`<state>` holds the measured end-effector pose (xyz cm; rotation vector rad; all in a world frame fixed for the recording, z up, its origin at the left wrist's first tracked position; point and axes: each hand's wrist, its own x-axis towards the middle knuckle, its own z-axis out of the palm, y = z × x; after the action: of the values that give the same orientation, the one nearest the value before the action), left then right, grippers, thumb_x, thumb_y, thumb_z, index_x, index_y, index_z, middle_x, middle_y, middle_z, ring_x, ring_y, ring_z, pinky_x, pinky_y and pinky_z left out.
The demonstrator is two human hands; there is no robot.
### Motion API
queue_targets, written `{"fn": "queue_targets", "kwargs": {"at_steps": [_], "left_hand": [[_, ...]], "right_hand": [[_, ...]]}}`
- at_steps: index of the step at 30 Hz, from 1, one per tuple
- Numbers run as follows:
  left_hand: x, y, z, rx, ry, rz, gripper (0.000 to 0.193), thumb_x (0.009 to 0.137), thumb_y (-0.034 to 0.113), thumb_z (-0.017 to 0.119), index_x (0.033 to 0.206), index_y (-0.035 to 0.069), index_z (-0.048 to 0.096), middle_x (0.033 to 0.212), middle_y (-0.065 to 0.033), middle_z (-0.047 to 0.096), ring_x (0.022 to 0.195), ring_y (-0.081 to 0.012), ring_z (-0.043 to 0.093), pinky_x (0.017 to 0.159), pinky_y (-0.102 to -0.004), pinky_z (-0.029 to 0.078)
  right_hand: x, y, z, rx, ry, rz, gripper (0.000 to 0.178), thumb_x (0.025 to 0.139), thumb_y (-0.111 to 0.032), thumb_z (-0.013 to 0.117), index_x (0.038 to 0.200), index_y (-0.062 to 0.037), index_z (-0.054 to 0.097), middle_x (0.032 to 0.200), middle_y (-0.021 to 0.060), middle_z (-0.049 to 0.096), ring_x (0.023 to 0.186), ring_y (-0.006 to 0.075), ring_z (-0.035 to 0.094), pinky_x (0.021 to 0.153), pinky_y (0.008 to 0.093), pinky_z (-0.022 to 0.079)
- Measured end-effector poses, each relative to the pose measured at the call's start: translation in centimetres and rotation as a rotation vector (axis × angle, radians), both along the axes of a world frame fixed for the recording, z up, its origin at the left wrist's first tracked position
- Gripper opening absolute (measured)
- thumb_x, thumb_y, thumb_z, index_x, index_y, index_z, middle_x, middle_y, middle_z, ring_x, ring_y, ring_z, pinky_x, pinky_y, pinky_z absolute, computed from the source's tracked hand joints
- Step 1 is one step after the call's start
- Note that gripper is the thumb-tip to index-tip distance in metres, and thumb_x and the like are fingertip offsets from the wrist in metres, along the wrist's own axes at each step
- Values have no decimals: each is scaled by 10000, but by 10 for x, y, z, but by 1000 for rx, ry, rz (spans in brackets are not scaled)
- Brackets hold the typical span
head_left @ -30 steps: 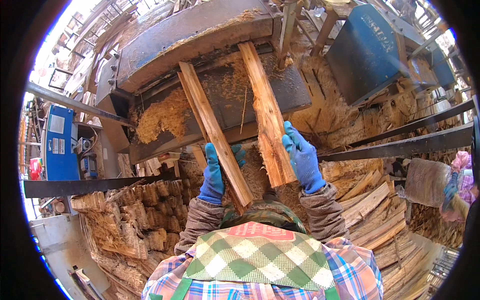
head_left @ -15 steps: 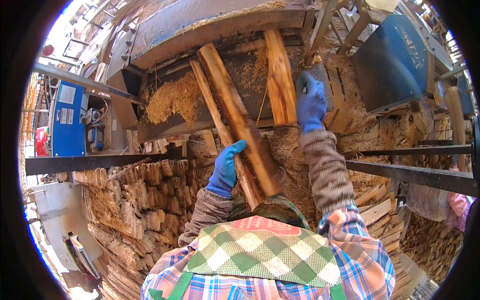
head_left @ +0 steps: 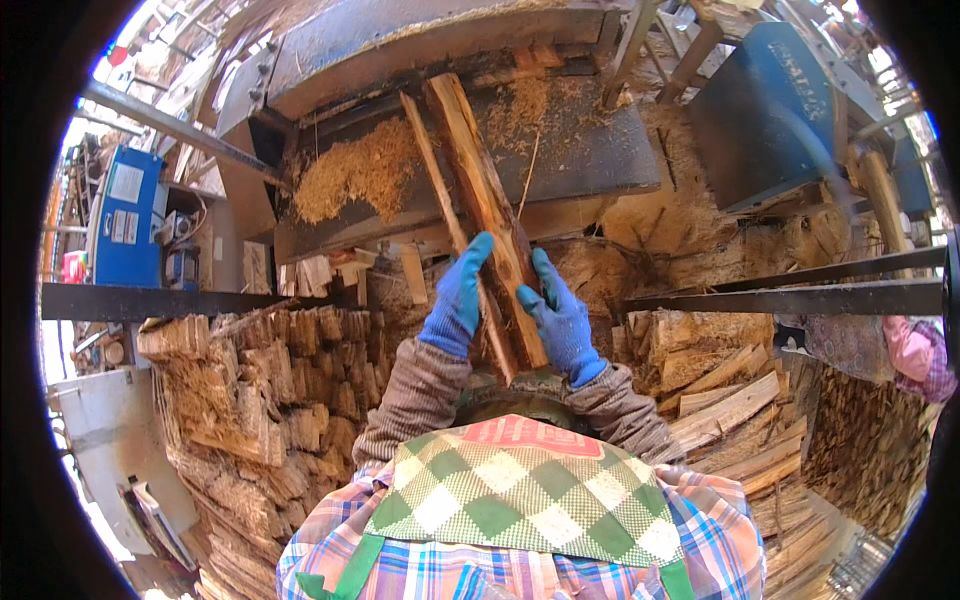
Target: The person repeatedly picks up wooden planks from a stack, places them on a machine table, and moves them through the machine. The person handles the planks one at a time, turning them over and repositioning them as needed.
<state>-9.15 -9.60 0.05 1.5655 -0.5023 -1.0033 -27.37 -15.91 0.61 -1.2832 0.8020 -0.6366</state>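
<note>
Left hand (head_left: 459,296) in a blue glove is wrapped round the near end of the wood slabs (head_left: 480,200), and the right hand (head_left: 562,318) is gripping the same bundle from the other side, so both are closed on it pretty much level with each other. The slabs run lengthwise straight away from the body, tilted a bit left at the far end, which lies on the dark metal surface (head_left: 590,150) of the machine, right by the sawdust pile (head_left: 350,175). Looks like two pieces side by side, thin one on the left. Split wood stacks (head_left: 250,400) sit below on both sides.
</note>
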Motion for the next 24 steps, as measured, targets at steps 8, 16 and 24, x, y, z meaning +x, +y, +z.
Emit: {"fn": "queue_targets", "kwargs": {"at_steps": [8, 16, 24], "left_hand": [[28, 16, -2, 132, -76, 409, 823, 975, 666, 591, 1527, 64, 491, 1418, -140, 612, 1279, -286, 571, 1106, -420, 452], [21, 6, 6, 255, -124, 411, 721, 961, 518, 717, 1484, 50, 550, 1458, -146, 592, 1337, -297, 549, 1138, -454, 462], [12, 14, 15, 199, -127, 518, 654, 983, 419, 727, 1486, 42, 546, 1441, -117, 613, 1294, -240, 577, 1115, -388, 483]], "right_hand": [[-49, -27, 41, -100, 194, -223, 544, 1049, -147, 643, 1558, -69, 467, 1508, 84, 579, 1163, 82, 593, 960, 262, 515], [-53, -69, 59, 0, 100, -228, 506, 1064, -91, 590, 1545, -8, 455, 1511, 122, 563, 1272, 137, 581, 1068, 295, 496], [-46, -93, 21, -316, 311, -228, 505, 1010, -19, 634, 1505, -54, 537, 1361, 149, 662, 1070, 158, 664, 908, 309, 565]]}}
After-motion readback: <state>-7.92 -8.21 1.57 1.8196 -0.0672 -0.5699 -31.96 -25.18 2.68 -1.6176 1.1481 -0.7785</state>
